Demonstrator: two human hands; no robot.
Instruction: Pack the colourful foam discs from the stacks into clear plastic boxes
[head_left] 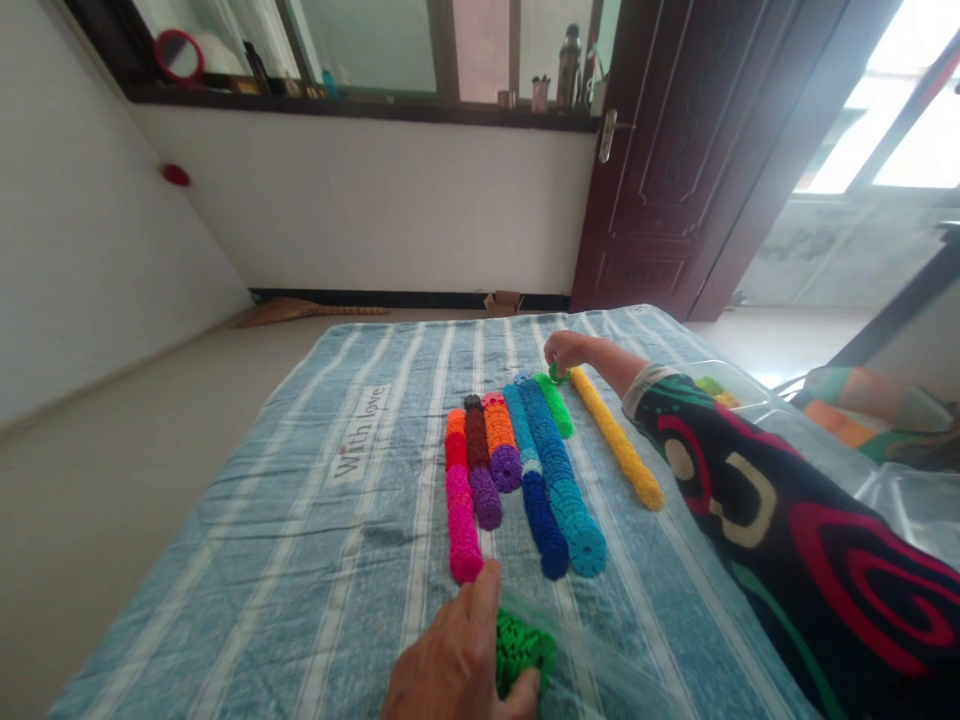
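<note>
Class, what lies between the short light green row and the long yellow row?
The head view shows bare striped cloth along most of that stretch; near the far end, the right hand has its fingers on a green piece.

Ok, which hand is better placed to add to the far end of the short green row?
Right, I'd say: the right hand is by the far end of the green row, pinching a green piece. The left hand is well away, holding a green stack.
</note>
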